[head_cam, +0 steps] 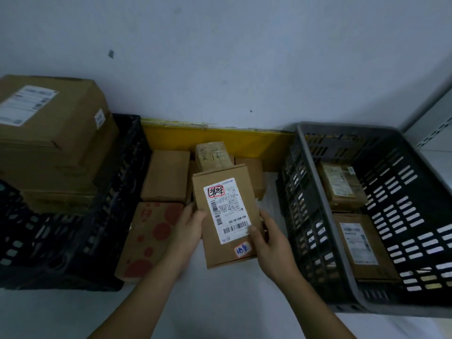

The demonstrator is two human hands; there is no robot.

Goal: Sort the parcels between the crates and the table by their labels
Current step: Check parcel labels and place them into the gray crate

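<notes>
Parcel [227,216]: brown carton, white barcode label, red-circled mark; both hands' fingers clamped on sides.

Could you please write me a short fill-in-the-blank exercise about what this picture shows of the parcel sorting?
1. The parcel with the white shipping label is held by ____ hands.
2. The grey crate on the right holds ____ parcels.
3. The box beside the left hand is printed with ____ dots.
4. The large cardboard boxes are stacked in the ____ crate on the left.

Missing words: both; two; red; black
</notes>
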